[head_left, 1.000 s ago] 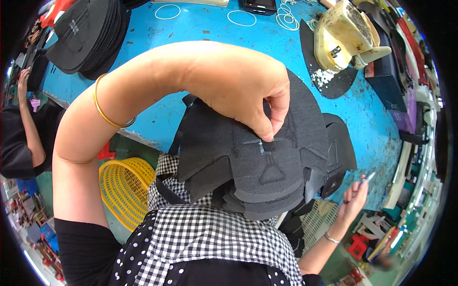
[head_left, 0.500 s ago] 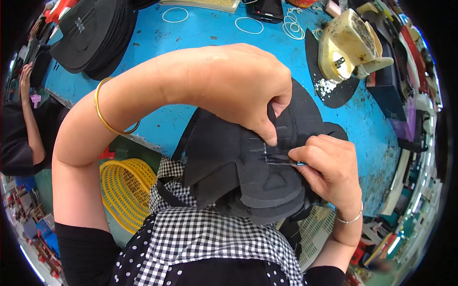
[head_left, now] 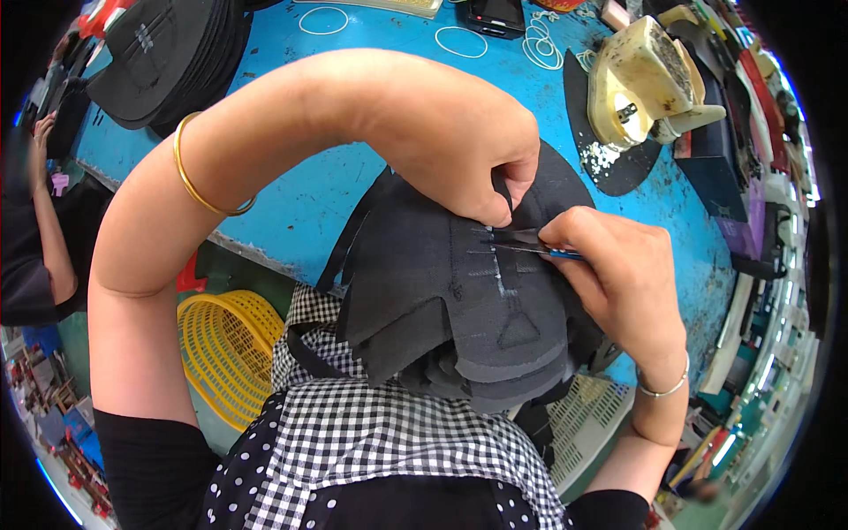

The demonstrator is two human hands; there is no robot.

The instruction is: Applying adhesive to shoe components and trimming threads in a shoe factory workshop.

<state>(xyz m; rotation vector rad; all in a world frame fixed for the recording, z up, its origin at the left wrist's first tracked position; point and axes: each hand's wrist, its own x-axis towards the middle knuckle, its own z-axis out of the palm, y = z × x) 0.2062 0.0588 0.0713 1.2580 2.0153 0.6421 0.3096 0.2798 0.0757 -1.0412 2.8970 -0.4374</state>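
Observation:
Black flat fabric-like pieces point(head_left: 397, 265) lie in a stack before me, over the table edge and my checked apron. Faint stitched lines and a triangle mark the top piece, with a white streak along its middle. Reaching over from the far side, my left hand point(head_left: 468, 150) is closed, pinching a raised black edge between thumb and fingers. From the right, my right hand point(head_left: 623, 278) grips a slim two-pronged metal tool point(head_left: 556, 253) with a blue part. Its prongs are apart and point left, at the white streak just below my left thumb. Whether it is tweezers or snips, I cannot tell.
A stack of similar black pieces point(head_left: 168, 62) stands at the far left of the blue table point(head_left: 300, 234). A cream-coloured device point(head_left: 640, 79) with white bits sits at far right. White elastic loops point(head_left: 461, 42) and a phone point(head_left: 495, 16) lie behind. A yellow basket point(head_left: 225, 353) is below left.
My right hand and the two-pronged tool have moved up along the white streak, farther from me. My left wrist has risen slightly. More of the streak and the stitched triangle now shows.

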